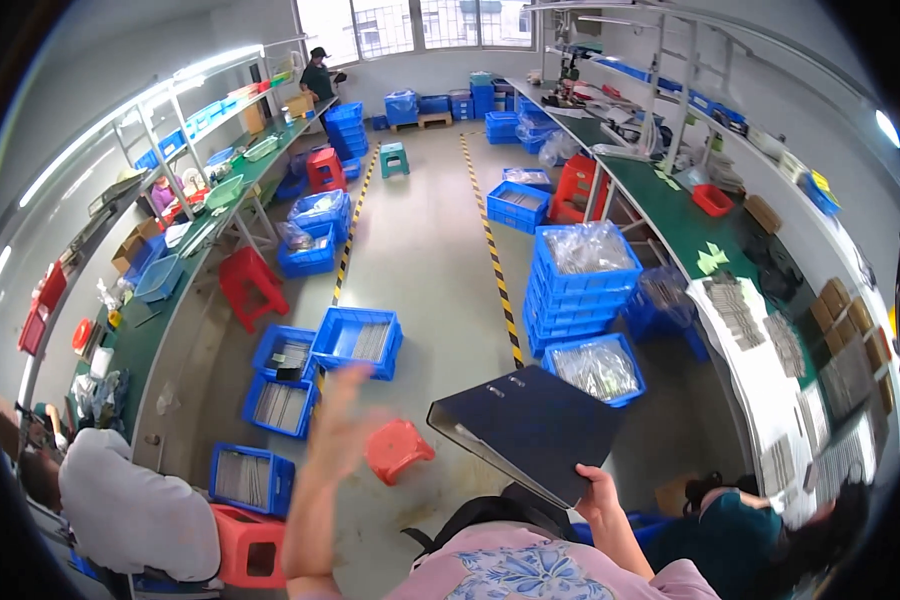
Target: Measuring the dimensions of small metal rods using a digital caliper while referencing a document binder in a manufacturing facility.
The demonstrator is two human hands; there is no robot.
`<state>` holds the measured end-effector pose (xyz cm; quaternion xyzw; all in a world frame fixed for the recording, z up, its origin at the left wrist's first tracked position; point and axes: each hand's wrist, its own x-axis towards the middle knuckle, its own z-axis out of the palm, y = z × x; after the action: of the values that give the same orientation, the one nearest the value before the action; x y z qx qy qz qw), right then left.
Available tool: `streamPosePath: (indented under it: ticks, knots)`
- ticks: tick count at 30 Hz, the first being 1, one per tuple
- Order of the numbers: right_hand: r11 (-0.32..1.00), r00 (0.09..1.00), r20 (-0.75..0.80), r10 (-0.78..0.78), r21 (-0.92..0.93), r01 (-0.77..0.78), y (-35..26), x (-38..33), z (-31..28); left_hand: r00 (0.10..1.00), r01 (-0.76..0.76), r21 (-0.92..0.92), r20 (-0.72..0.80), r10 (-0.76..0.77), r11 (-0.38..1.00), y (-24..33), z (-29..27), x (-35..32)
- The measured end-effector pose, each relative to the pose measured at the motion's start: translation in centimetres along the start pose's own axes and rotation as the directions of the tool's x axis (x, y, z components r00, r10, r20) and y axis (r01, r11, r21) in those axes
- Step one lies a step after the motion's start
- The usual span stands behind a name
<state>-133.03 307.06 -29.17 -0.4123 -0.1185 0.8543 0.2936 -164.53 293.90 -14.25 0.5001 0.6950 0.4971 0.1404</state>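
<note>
My right hand (598, 494) grips the lower right corner of a dark ring binder (530, 425), its fingers closed on the edge. The binder is shut and tilted in front of my body, with pale paper edges showing along its open side. My left hand (342, 425) is raised to the left of the binder and smeared by motion. Its fingers look stretched out, the thumb apart, and I see nothing in it. Beyond that hand lies a blue crate (358, 340) with grey flat pieces, and a red stool (398, 450) stands to its right.
Blue crates (275, 405) line the left of the aisle. A stack of crates (582, 290) with plastic-wrapped goods stands on the right. Green-topped workbenches (670, 215) run along both sides. A seated person (140, 500) is at lower left, another (720, 530) at lower right.
</note>
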Motion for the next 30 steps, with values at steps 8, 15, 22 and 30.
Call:
streamPosePath:
  ticks: [8,15,22,30]
  knots:
    - [0.918,0.962,-0.011,-0.272,-0.304,0.256,-10.6,17.1,11.3,0.791,0.612,-0.591,0.469,-0.394,0.526,-19.6,11.1,13.3]
    - [0.906,0.983,0.157,0.099,-0.422,-0.024,-16.8,33.2,21.9,0.633,0.729,-0.417,0.105,-0.767,0.544,-25.5,12.2,18.7]
    - [0.842,0.931,0.250,0.267,-0.531,-0.099,-19.5,46.4,36.4,0.555,0.302,-0.854,-0.203,-0.807,0.423,-30.0,10.5,33.2]
    - [0.781,0.957,0.244,-0.156,-0.563,0.270,-29.2,58.1,47.1,0.816,0.578,-0.346,0.254,-0.519,0.739,-38.2,5.6,57.8]
